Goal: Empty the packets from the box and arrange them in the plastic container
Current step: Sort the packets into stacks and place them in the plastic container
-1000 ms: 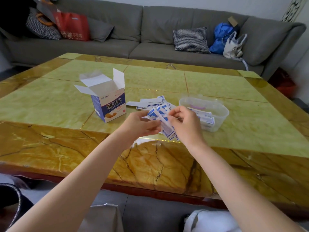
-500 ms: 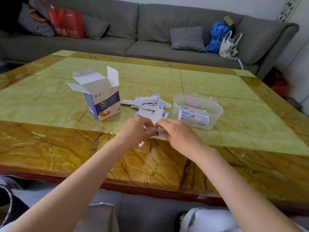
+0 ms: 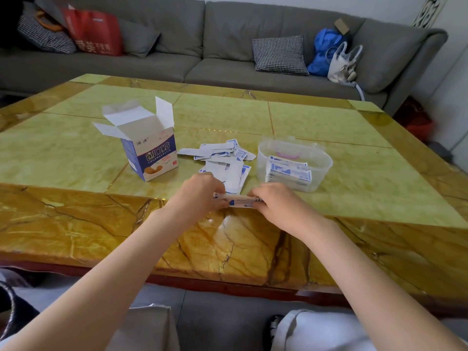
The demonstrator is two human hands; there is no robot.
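A blue and white box (image 3: 149, 153) stands open on the table (image 3: 329, 122), flaps up. To its right lies a loose pile of white and blue packets (image 3: 222, 160). A clear plastic container (image 3: 293, 150) right of the pile holds a stack of packets (image 3: 288, 174) on edge. In front of the pile, my left hand (image 3: 200, 193) and my right hand (image 3: 276, 206) pinch the two ends of a small stack of packets (image 3: 239, 200), held flat and low against the tabletop.
A grey sofa (image 3: 228, 51) runs behind the table, carrying a red bag (image 3: 93, 31), a checked cushion (image 3: 278, 55) and a blue and a white bag (image 3: 336, 57). The table's near edge (image 3: 228, 285) is just above my knees.
My hands have lowered the gathered packets from a fanned, raised hold down to the tabletop and squared them into a flat stack between both hands.
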